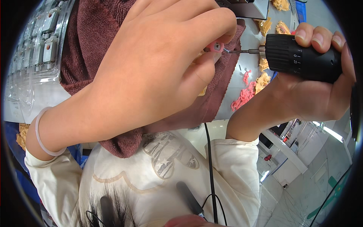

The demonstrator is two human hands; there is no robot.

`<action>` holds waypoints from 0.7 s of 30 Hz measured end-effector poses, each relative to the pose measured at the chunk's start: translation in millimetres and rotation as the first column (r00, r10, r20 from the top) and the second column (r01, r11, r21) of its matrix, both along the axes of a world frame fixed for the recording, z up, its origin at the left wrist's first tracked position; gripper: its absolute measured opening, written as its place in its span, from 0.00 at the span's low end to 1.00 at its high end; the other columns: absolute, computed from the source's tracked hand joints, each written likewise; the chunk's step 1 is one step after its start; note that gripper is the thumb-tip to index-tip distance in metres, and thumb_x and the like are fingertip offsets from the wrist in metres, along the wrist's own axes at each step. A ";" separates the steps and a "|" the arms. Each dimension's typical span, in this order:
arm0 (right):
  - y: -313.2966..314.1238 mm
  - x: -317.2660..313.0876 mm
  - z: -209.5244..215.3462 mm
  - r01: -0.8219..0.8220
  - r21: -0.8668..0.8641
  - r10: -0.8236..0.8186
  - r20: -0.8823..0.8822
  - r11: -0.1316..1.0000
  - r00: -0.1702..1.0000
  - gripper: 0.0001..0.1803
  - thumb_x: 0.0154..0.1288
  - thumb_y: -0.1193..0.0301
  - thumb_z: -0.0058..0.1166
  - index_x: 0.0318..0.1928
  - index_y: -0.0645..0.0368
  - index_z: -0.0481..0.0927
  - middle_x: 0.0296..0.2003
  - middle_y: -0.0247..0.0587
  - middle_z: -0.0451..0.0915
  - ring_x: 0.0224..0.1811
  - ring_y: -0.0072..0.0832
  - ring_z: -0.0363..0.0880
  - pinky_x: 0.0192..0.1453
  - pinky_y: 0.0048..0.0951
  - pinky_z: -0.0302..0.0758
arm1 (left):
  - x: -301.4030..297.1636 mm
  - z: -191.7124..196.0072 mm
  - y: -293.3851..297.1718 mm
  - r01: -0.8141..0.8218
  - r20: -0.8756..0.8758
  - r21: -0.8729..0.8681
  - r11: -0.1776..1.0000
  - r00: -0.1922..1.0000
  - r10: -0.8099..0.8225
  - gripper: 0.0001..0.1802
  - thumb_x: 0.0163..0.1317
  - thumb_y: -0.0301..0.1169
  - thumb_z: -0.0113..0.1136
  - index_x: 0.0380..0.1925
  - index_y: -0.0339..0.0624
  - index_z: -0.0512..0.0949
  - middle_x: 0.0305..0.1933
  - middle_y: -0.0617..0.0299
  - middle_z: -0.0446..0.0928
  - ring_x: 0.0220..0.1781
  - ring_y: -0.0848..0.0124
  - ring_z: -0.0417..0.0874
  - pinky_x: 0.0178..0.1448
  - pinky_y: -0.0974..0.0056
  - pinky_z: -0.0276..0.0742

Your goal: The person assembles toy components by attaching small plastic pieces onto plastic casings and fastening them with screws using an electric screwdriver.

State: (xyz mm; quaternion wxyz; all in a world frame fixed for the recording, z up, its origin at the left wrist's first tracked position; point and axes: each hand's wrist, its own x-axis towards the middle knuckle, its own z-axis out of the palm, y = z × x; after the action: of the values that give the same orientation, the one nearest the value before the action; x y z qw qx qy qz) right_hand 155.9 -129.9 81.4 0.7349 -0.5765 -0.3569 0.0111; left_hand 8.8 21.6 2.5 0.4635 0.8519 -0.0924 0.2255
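Note:
Pinched between the thumb and forefinger of my left hand [159, 56] is a small pink plastic part [216, 46] with a dark round spot on its end. Most of that part is hidden by my fingers. My right hand [308, 94] is wrapped round the black body of an electric screwdriver [298, 56], held level with its bit [245, 51] pointing left. The bit's tip is right beside the pink part; whether they touch I cannot tell. A brown towel [85, 41] lies under my left hand.
A clear plastic tray [66, 22] of small metal motors stands at the left. Tangled pink plastic pieces [244, 96] and yellow pieces [262, 81] lie on the grey table right of the towel. A black cable [210, 162] hangs in front of my shirt.

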 end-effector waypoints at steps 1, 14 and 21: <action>-2.6 1.8 -0.6 -0.018 0.006 0.018 -0.013 1.000 1.000 0.13 0.61 0.66 0.52 0.34 0.66 0.72 0.26 0.48 0.70 0.27 0.36 0.74 0.35 0.38 0.74 | 0.1 -1.8 1.2 -0.001 -0.001 0.002 1.000 1.000 0.001 0.13 0.51 0.25 0.59 0.40 0.41 0.77 0.46 0.57 0.79 0.49 0.55 0.78 0.56 0.56 0.69; -7.8 5.1 -4.3 -0.039 0.027 0.039 0.010 0.999 0.999 0.13 0.60 0.65 0.51 0.33 0.64 0.73 0.26 0.47 0.70 0.27 0.36 0.73 0.34 0.38 0.74 | 5.0 -0.5 -8.0 -0.008 0.003 0.014 1.000 1.000 0.008 0.13 0.51 0.25 0.59 0.40 0.41 0.77 0.46 0.57 0.79 0.50 0.55 0.78 0.56 0.56 0.69; -7.1 -5.4 -2.4 -0.051 0.028 0.050 0.032 0.998 0.998 0.12 0.60 0.65 0.52 0.32 0.63 0.73 0.26 0.46 0.70 0.27 0.35 0.73 0.33 0.38 0.74 | 0.1 -6.1 -5.4 -0.020 0.005 0.010 1.000 1.000 0.020 0.13 0.51 0.25 0.59 0.40 0.41 0.77 0.46 0.57 0.79 0.50 0.55 0.78 0.56 0.56 0.69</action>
State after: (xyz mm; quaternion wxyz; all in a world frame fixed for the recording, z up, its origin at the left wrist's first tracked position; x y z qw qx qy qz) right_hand 150.5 -137.0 79.0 0.7370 -0.5567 -0.3830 0.0155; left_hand 9.0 16.1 -3.6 0.4568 0.8545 -0.0861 0.2317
